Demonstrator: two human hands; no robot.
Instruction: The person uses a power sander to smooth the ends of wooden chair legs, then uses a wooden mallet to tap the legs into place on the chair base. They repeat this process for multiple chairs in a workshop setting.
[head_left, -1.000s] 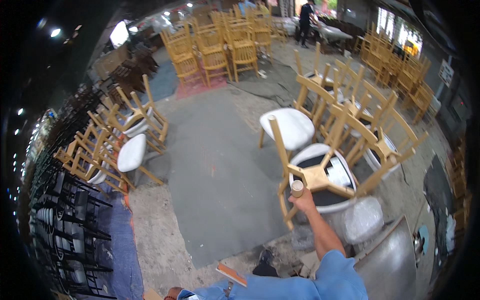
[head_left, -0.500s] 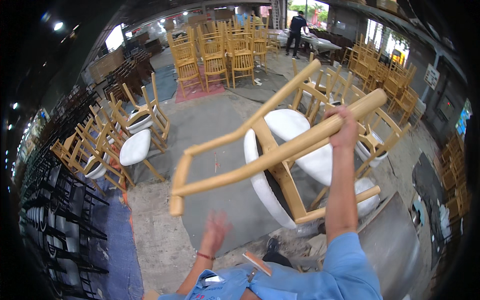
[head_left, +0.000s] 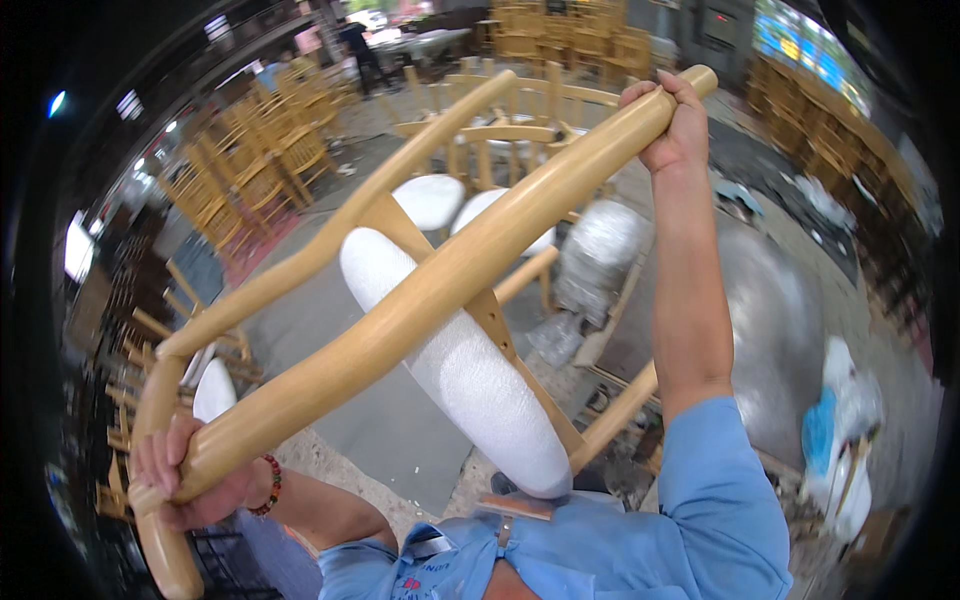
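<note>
A light wooden chair [head_left: 430,285] with a white wrapped seat [head_left: 470,385] is held up in front of me, tilted on its side. My right hand [head_left: 675,125] is closed round one of its legs near the end, at the upper right. Down at the lower left, my left hand [head_left: 200,480] grips the corner where the long rail meets the chair's back piece. A bead bracelet [head_left: 268,485] sits on my left wrist. Part of the chair's far side is hidden behind the nearer rail and the seat.
Chairs with white seats [head_left: 430,200] stand beyond the held chair. Plastic-wrapped bundles [head_left: 600,250] lie to its right, beside a large grey sheet [head_left: 765,330]. Stacked wooden chairs [head_left: 265,160] fill the back left. A person [head_left: 360,55] stands far off.
My left hand has come onto the chair, where before it was off it. The chair is nearer and larger, and my view has swung to the right.
</note>
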